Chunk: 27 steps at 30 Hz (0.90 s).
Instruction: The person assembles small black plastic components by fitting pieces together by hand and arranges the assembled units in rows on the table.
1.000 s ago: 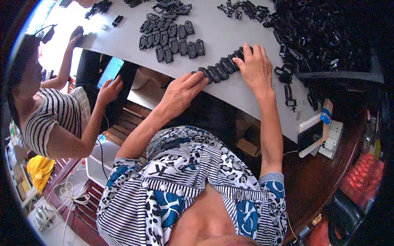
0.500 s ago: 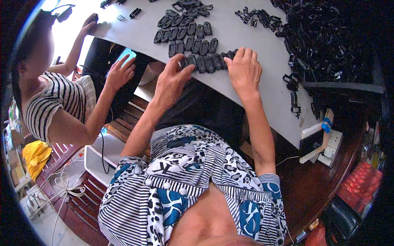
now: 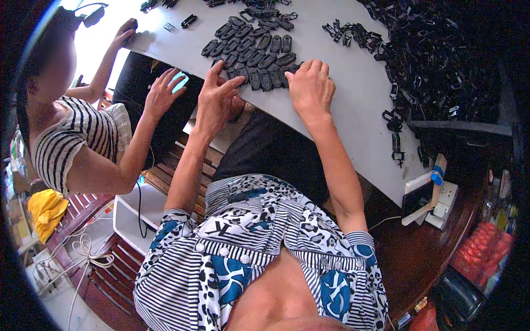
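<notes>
A block of small black oval plastic pieces (image 3: pixel 244 44) lies in slanted rows on the pale table. The nearest row (image 3: pixel 265 79) sits between my hands and close against the rows behind it. My left hand (image 3: pixel 216 99) is at this row's left end, thumb and forefinger spread, the other fingers partly hidden beneath. Its thumb is close to the end piece; I cannot tell whether it touches. At the right end my right hand (image 3: pixel 312 91) is curled, thumb and forefinger against the end pieces, which its fingers partly cover.
A large heap of black clip-like parts (image 3: pixel 441 66) fills the table's right, with a smaller pile (image 3: pixel 353 34) beside it. A co-worker in a striped top (image 3: pixel 83 140) sits at left, one hand (image 3: pixel 164 92) near mine. A propped screen (image 3: pixel 418 197) stands right of the table.
Both hands have moved left and away from me together with the nearest row. That row now lies up against the rows behind it, where a gap showed before.
</notes>
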Each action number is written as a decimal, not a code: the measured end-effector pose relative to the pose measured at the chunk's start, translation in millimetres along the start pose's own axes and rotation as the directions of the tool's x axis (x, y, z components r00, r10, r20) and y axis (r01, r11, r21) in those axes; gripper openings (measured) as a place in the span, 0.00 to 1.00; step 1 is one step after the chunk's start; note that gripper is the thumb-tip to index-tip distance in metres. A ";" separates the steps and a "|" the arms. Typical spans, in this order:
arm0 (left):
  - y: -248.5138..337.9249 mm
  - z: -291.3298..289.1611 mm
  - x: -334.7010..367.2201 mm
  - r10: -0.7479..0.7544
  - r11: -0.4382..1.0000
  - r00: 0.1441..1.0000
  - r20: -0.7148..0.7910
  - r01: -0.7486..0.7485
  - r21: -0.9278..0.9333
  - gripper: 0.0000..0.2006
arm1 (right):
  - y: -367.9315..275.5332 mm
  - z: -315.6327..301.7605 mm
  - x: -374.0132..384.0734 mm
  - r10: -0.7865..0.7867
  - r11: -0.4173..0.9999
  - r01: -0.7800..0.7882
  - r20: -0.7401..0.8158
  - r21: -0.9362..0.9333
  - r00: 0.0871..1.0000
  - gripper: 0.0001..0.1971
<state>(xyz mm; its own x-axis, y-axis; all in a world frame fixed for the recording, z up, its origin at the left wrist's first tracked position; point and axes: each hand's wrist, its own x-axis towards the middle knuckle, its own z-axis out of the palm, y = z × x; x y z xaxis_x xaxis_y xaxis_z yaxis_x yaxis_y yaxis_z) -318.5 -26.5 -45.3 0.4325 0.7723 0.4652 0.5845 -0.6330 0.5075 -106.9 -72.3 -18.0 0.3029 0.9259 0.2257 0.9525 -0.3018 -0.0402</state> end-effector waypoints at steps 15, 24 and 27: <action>-41.4 -12.6 42.2 -0.064 0.994 0.997 0.041 0.067 -0.082 0.23 | -32.5 20.1 41.9 -0.018 0.999 0.021 -0.069 0.033 0.997 0.26; -51.4 -16.0 53.4 -0.023 0.999 0.998 -0.063 0.021 -0.034 0.20 | -41.0 17.3 61.2 0.023 0.996 -0.020 -0.030 0.085 0.999 0.28; -53.1 -17.5 49.4 -0.095 0.988 0.994 -0.053 0.088 -0.129 0.22 | -25.7 6.1 57.4 0.046 0.990 -0.035 -0.071 0.140 0.996 0.28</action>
<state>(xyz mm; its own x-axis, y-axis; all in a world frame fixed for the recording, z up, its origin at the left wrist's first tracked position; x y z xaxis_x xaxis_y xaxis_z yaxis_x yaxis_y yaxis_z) -340.2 44.3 -36.5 0.3381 0.8252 0.4526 0.5264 -0.5644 0.6359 -113.8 -10.0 -10.0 0.3430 0.8929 0.2918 0.9362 -0.2996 -0.1837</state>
